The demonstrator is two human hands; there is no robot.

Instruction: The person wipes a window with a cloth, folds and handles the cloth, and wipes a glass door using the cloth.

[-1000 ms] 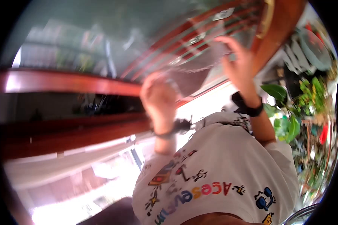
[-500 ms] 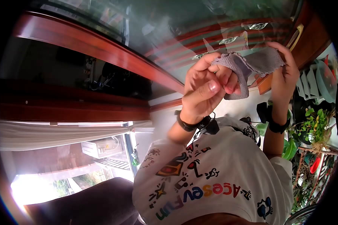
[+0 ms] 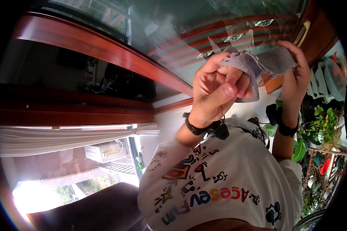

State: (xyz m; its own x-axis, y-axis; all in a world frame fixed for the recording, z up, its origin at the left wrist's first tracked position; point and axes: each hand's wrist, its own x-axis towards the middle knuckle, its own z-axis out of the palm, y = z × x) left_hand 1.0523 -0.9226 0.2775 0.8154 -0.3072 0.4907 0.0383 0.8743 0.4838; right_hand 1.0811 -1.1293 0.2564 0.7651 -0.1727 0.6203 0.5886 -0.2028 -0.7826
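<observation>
Fingers [image 3: 243, 84] of the person's left hand [image 3: 208, 102] are curled nearly closed, gripping a fold of nubby grey cloth [image 3: 277, 61] with a ragged edge. Right hand [image 3: 297, 81], loosely bent, holds its other end. Cloth hangs between both hands, near reflective glass [image 3: 169, 46].

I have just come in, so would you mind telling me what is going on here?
A person in a printed white T-shirt is holding up a grey cloth with both hands, near a glass pane. One end is folded around fingers of the left hand, while the right hand holds the other end. Whether the cloth touches the glass is hard to tell.
</observation>
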